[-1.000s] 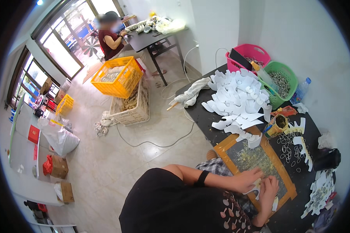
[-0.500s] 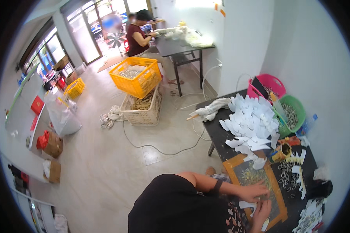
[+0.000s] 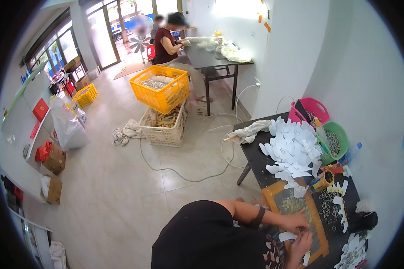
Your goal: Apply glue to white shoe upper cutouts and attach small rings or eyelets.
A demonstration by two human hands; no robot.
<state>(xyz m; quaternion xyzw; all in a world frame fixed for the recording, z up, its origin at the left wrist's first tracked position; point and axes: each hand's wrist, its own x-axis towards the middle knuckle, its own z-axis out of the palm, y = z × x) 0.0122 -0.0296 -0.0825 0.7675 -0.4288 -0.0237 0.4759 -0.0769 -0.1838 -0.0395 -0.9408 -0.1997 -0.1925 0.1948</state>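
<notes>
Both hands meet over a grey board edged with orange tape, its surface marked with yellowish smears. My left hand, on the arm with a dark band, has its fingers bent inward. Close below it, my right hand has its fingertips drawn together near the left hand's fingers. Whatever small thing lies between the fingertips is hidden. A white cut piece lies beside my hands, and a small white and yellow strip shows just below the right hand.
White cut pieces are heaped at the table's far end, near a pink basket and a green basket. Right of the board are an open can and loose rings. Stacked crates stand on the floor; a co-worker sits beyond.
The whole view has shifted slightly. My hands stay close together over the board, with only small finger movement visible.
</notes>
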